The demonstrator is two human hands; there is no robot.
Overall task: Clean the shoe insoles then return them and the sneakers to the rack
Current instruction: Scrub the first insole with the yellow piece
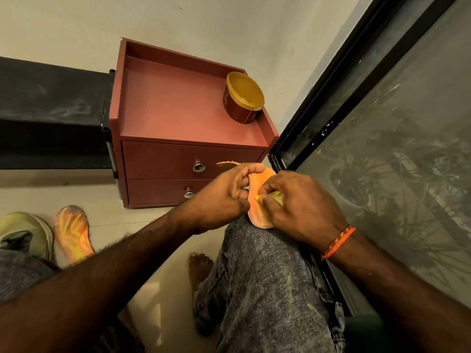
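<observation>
An orange insole (257, 200) stands on edge on my right knee. My left hand (224, 197) grips its left edge with fingers curled round it. My right hand (295, 202) presses a yellow-green scrubbing pad (274, 197) against the insole's face, fingers curled on the pad. A second orange insole (72, 230) lies flat on the floor at the left, beside a beige sneaker (28, 233). The tip of another orange piece (226, 163) peeks out behind my left hand.
A red-brown two-drawer cabinet (178, 118) stands ahead against the wall, with a yellow-lidded tub (243, 98) on its top. A dark shelf (51, 110) lies to its left. A black-framed glass door (382, 123) runs along the right. My bare foot (200, 268) rests on the tiled floor.
</observation>
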